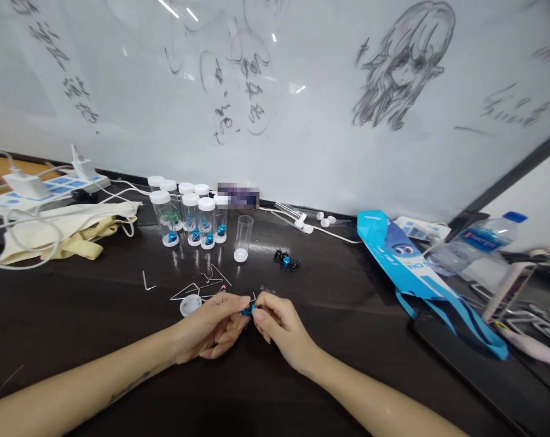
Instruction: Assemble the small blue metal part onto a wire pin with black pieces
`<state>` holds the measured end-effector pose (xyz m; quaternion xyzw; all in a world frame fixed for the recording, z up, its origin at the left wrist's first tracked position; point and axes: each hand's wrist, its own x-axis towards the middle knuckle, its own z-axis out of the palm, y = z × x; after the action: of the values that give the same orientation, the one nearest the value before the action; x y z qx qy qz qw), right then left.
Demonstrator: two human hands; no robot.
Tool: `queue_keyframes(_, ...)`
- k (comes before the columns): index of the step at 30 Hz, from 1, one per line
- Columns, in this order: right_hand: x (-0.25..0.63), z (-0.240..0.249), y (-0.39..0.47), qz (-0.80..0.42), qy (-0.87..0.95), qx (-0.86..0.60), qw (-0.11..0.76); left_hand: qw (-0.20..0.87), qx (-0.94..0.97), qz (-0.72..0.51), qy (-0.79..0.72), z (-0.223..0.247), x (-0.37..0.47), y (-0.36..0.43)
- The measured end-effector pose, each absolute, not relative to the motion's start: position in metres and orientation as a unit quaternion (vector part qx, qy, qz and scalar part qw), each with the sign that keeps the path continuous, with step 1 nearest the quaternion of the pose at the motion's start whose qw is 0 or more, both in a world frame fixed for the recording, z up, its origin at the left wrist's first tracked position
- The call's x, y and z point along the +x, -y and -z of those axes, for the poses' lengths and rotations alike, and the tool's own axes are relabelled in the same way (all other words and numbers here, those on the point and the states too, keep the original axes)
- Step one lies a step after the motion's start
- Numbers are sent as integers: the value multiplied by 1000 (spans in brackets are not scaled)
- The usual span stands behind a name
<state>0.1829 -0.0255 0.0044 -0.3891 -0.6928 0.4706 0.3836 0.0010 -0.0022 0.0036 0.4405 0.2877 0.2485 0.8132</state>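
Observation:
My left hand (218,328) pinches a small blue part (247,311) between thumb and fingers. Against its other side the closed fingertips of my right hand (279,325) meet it, covering most of its shape. A thin bent metal tip (254,297) sticks up by the right fingers; what it belongs to is hidden. Just behind my left hand lie a white round cap (190,305) and several thin bent metal rods. Farther back an open clear tube (244,230) stands on a white cap, and to its right are small black pieces (295,265) with a blue part (286,261) among them.
Several capped clear tubes (206,224) with blue or green parts stand at the back left. An L-shaped hex key (146,282) lies at left, near a cloth bag (65,227) and cables. On the right are a blue bag (393,255) and a water bottle (479,243). Whiteboard behind.

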Motion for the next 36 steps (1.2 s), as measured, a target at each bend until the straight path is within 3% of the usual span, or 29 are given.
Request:
queue_keyframes(18,182,-6,26,-418,699,-422,398,813,440,-249,-289,-4,2,1)
queue_keyframes(29,182,1,24,-467,687,-416,370,801,468,-243,-283,-1,1,3)
queue_keyframes(36,181,-5,27,-424,700,-406,408,812,443,-256,-281,-3,2,1)
